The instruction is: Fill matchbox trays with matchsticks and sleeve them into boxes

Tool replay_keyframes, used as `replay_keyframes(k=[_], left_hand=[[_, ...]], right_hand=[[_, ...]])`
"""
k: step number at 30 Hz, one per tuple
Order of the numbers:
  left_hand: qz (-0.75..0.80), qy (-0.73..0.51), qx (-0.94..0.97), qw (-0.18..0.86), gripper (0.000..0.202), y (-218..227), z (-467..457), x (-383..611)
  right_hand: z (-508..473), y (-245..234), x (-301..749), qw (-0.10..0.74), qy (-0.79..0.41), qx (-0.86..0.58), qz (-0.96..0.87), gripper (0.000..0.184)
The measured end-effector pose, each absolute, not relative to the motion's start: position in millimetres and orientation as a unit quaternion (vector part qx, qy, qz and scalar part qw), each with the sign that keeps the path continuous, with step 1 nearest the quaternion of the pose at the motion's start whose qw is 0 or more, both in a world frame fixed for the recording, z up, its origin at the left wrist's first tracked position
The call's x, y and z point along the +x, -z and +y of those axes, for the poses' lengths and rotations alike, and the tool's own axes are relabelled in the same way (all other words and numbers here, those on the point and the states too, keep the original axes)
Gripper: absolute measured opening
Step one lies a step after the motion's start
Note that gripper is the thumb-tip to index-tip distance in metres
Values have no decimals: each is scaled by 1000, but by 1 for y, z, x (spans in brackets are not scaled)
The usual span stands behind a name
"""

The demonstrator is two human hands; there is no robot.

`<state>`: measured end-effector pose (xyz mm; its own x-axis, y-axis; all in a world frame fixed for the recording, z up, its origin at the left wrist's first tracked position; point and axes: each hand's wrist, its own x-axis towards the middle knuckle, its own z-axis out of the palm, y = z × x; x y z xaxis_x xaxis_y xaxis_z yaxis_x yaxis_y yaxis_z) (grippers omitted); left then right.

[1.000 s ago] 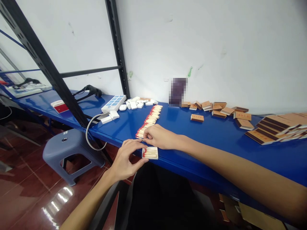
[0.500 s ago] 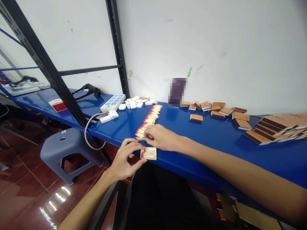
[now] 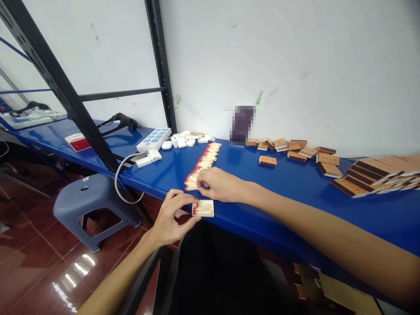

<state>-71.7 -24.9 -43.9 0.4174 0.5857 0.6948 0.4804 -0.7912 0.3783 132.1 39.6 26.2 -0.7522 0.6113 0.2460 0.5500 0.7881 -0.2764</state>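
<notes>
- Matchbox tray sits at the near edge of the blue counter, filled with red-tipped matches.
- Left hand pinches the tray's left end between thumb and fingers, steadying it.
- Right hand, just behind the tray, has its fingertips closed on the near end of the row of matches (how many it grips is too small to tell).
- Judged by looks, the tray is light, thin card that crushes easily; best held by its short end walls.
- Matches are light, stiff and brittle; take them mid-stick.
- Well right of the tray lie matchbox sleeves.
</notes>
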Motion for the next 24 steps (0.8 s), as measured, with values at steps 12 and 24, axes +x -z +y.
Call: replay_keyframes(k=[12, 24], left_hand=[[347, -445, 822, 81, 29, 47, -25, -69], [421, -434, 784, 141, 36, 33, -28, -59]], right_hand=[[36, -40, 141, 75, -147, -326, -931, 19], [3, -55, 174, 88, -171, -346, -918, 7]])
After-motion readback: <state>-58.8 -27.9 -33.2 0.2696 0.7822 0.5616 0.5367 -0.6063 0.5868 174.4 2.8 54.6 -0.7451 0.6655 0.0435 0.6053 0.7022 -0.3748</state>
